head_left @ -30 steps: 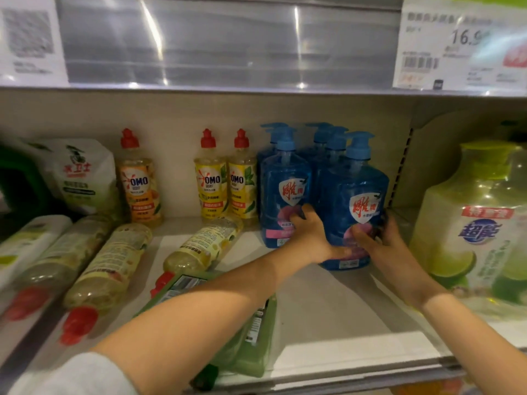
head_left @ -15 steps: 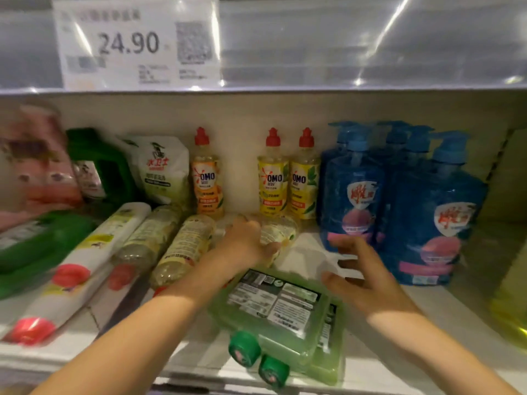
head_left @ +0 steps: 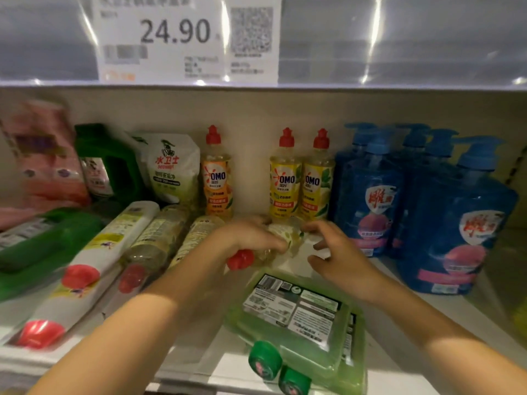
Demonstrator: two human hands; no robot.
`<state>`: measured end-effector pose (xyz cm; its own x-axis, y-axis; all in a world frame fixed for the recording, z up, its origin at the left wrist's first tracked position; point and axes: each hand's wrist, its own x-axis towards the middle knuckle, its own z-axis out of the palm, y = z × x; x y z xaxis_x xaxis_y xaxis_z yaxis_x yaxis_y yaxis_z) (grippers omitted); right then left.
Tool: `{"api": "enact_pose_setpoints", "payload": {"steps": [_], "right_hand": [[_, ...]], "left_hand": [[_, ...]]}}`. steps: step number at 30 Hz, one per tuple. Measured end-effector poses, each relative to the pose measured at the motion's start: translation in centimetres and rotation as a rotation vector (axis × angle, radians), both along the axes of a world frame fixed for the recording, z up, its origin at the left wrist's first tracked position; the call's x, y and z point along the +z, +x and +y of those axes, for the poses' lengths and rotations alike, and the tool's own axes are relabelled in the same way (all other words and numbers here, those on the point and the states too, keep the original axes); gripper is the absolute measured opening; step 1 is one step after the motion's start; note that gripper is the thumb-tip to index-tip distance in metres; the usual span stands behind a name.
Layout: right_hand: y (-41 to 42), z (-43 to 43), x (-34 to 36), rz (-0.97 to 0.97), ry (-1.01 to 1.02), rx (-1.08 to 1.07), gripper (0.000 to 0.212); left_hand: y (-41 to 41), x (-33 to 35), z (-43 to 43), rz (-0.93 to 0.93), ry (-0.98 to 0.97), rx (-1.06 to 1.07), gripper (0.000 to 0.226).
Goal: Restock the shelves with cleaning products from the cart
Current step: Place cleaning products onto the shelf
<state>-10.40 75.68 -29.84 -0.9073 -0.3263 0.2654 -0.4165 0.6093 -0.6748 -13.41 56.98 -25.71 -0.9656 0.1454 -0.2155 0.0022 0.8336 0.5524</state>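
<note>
My left hand point(head_left: 242, 242) grips a lying clear-yellow bottle point(head_left: 281, 240) with a red cap, in the middle of the shelf. My right hand point(head_left: 339, 258) hovers just right of that bottle with its fingers spread and slightly bent, fingertips near its base; whether they touch is unclear. In front of both hands lies a green twin-pack of bottles point(head_left: 299, 323) with green caps, label up, near the shelf's front edge.
Three upright OMO bottles point(head_left: 286, 178) stand at the back wall. Blue pump bottles point(head_left: 456, 223) fill the right. Several bottles lie on the left beside a white tube point(head_left: 94, 258), green jugs point(head_left: 111, 163), a white pouch point(head_left: 171, 166) and pink packs. A 24.90 price tag point(head_left: 185, 38) hangs above.
Both hands left the blue pump bottles and moved left. My left hand took hold of the lying red-capped bottle and lifted its cap end; my right hand came in beside it.
</note>
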Motion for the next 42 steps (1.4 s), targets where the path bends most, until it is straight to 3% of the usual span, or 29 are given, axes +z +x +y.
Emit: {"api": "enact_pose_setpoints", "payload": {"steps": [3, 6, 10, 12, 14, 17, 20, 21, 27, 31, 34, 37, 42], "right_hand": [[-1.1, -0.4, 0.3, 0.069, 0.165, 0.073, 0.071], [-2.0, -1.9, 0.8, 0.082, 0.226, 0.102, 0.089], [-2.8, -2.9, 1.1, 0.146, 0.079, 0.193, 0.072], [-3.2, -2.5, 1.3, 0.101, -0.079, 0.222, 0.066], [-3.9, -2.2, 1.7, 0.083, -0.233, 0.216, 0.065], [-5.4, -1.7, 2.1, -0.018, -0.382, 0.165, 0.068], [-6.2, -1.3, 2.2, -0.113, -0.545, 0.11, 0.061], [-6.4, -1.3, 2.1, -0.123, -0.575, 0.084, 0.057], [-6.2, -1.5, 0.8, -0.193, -0.459, -0.057, 0.063], [-4.8, -0.7, -1.7, -0.207, -0.245, 0.038, 0.036], [-4.3, -0.3, -3.0, -0.234, -0.088, 0.058, 0.025], [-4.5, 0.4, -2.5, -0.284, -0.055, 0.005, 0.02], [-4.5, 1.3, -2.6, -0.26, 0.101, -0.029, 0.031]], "left_hand": [[0.0, 2.5, -0.8, -0.137, 0.005, -0.053, 0.062], [0.5, 4.4, -1.4, -0.304, 0.153, -0.041, 0.043], [0.9, 4.8, -2.4, -0.24, 0.497, -0.026, 0.014], [0.9, 4.7, -2.6, -0.233, 0.739, 0.079, 0.014], [0.7, 4.4, -2.5, -0.224, 0.854, 0.161, 0.017], [0.2, 3.6, -1.0, -0.083, 0.729, 0.128, 0.037], [-0.7, 2.1, 0.8, 0.192, 0.296, -0.018, 0.077], [-1.2, 1.4, 1.3, 0.303, 0.246, -0.037, 0.084], [-4.0, -3.8, 3.5, 0.423, 0.567, -0.037, 0.074], [-6.1, -4.3, 3.6, 0.414, 0.427, -0.043, 0.077], [-7.2, -4.4, 4.0, 0.39, 0.357, -0.045, 0.063], [-7.4, -4.5, 4.8, 0.389, 0.433, -0.044, 0.066], [-7.3, -4.4, 5.7, 0.348, 0.627, -0.074, 0.071]]}}
